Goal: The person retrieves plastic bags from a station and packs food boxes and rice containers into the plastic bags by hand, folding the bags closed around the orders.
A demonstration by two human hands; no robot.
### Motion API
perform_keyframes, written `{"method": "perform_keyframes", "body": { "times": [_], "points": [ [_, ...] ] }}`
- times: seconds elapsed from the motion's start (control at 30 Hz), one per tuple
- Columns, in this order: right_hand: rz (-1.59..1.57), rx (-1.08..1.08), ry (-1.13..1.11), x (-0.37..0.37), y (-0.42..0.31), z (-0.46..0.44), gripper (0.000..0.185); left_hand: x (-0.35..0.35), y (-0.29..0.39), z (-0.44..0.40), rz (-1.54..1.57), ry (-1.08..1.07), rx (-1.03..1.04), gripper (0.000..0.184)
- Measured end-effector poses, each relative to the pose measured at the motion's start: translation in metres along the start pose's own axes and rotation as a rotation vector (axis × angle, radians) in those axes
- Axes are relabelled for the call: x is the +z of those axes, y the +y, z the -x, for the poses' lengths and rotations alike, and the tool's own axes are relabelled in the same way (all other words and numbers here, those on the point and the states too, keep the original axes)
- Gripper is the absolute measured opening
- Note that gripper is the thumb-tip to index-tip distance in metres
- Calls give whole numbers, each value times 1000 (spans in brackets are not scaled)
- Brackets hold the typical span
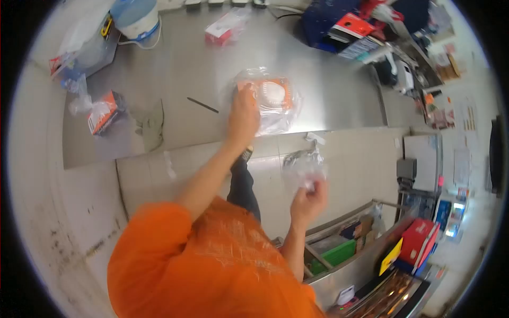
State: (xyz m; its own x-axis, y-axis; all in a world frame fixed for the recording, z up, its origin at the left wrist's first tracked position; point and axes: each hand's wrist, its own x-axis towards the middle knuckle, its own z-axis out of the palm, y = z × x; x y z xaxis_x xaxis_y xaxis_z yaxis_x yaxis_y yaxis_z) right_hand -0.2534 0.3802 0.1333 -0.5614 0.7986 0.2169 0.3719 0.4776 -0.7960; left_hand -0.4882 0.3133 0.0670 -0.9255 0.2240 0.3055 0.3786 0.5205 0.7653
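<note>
On the steel table lies a clear plastic bag (283, 119) with an orange box (288, 90) and a round white tub with a ridged clear rim (273, 94) in it. My left hand (245, 114) is at the left edge of this bag, fingers closed on it, partly covering the box. Lower right, away from the table edge, my right hand (309, 204) pinches a crumpled clear plastic piece (303, 165), perhaps a small bag, hanging over the floor. Motion blurs the right fingers somewhat.
A dark thin stick (202, 105) lies left of the bag. Farther left is a bagged orange-and-black box (105, 114); a red-and-white packet (225, 27) lies at the back. A white-and-blue bucket (135, 18) stands back left. A metal rack with a green crate (339, 253) is lower right.
</note>
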Motion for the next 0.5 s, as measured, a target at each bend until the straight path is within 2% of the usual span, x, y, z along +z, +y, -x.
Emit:
{"method": "perform_keyframes", "body": {
  "times": [0.07,0.13,0.17,0.2,0.27,0.3,0.37,0.47,0.5],
  "points": [
    [23,-370,-205,41,-34,-67,28,-3,-39,-14,127,56,-15,39],
    [-72,-531,-532,95,-66,-120,22,-36,-27,-25,129,96,-235,24],
    [16,-594,-729,126,-68,-135,21,-51,-15,-26,136,127,-348,18],
    [105,-666,-918,161,-67,-149,20,-57,-6,-29,44,130,-341,15],
    [453,-885,-1465,233,-60,-171,19,-65,7,-23,-137,113,-335,11],
    [600,-961,-1609,260,-58,-178,18,-64,14,-18,-127,115,-330,11],
    [789,-1065,-1633,298,-53,-184,17,-57,29,-13,-96,118,-304,13],
    [933,-1159,-1477,316,-48,-177,17,-49,24,-20,20,305,-183,17],
    [943,-1174,-1451,313,-48,-174,16,-51,20,-25,227,303,-355,18]
  ]
}}
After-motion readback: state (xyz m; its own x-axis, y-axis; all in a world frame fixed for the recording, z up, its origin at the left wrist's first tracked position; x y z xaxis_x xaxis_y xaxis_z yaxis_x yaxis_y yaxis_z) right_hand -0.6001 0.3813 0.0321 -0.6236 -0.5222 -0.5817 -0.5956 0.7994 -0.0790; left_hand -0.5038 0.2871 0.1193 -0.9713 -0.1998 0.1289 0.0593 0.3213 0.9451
